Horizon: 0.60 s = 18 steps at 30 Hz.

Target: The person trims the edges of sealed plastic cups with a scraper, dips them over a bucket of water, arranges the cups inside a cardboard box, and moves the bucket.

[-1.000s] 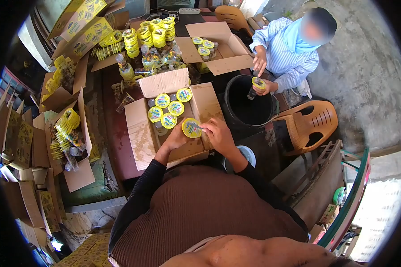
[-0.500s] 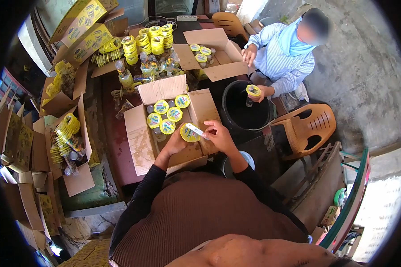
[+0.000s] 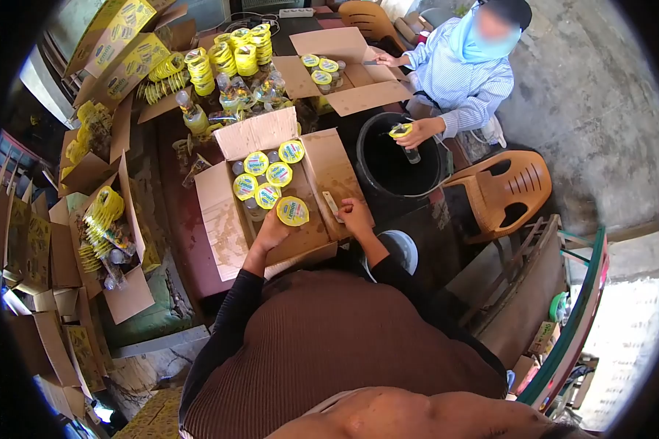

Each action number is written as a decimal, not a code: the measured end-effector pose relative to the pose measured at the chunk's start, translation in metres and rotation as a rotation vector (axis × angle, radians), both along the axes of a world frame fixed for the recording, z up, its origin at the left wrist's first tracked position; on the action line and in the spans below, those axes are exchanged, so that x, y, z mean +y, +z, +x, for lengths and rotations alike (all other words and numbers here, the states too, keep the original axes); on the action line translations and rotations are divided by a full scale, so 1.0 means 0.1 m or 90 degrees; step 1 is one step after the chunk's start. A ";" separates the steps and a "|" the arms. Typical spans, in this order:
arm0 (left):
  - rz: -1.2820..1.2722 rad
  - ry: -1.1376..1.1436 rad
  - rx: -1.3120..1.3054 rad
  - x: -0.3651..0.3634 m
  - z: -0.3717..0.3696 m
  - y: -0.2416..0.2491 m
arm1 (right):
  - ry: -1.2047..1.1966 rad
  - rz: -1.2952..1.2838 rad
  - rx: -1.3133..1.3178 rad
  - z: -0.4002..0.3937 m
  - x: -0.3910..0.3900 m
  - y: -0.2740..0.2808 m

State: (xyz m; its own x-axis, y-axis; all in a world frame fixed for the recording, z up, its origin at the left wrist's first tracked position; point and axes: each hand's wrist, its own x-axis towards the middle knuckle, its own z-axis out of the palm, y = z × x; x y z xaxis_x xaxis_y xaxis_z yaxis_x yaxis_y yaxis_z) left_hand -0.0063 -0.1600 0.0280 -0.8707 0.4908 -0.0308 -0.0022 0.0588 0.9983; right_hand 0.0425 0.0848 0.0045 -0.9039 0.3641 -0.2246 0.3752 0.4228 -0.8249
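My left hand [image 3: 272,233] is closed round a plastic cup with a yellow printed lemon lid [image 3: 293,211], held over the near part of an open cardboard box [image 3: 328,162]. Several matching lidded cups [image 3: 279,174] stand upright inside that box, beyond my fingers. To the right, my right hand [image 3: 356,218] pinches a short, flat, pale strip [image 3: 331,203] with dark marks on it. The strip is over the box's right flap, apart from the cup.
A person [image 3: 458,77] across the table holds another yellow-lidded cup [image 3: 400,130] over a black bucket [image 3: 365,167]. A second box [image 3: 377,101] holds several cups. Stacked yellow rings [image 3: 200,72] stand at the back; a plastic chair [image 3: 516,194] is at right.
My right hand has drawn the strip off the lid and moved right. My left hand still holds the cup, slightly further left. The other person's hand has moved away from their cup.
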 end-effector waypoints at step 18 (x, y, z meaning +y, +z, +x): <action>-0.028 0.000 0.015 0.03 0.02 -0.01 | 0.126 0.529 0.128 0.16 -0.30 0.22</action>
State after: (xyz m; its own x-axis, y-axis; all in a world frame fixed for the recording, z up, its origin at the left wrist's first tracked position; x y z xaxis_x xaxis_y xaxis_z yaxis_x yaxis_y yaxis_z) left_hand -0.0040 -0.1566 0.0266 -0.8713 0.4897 -0.0325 0.0210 0.1034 0.9944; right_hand 0.0585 0.0551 0.0265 -0.9617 0.1710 0.2143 0.1117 0.9582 -0.2634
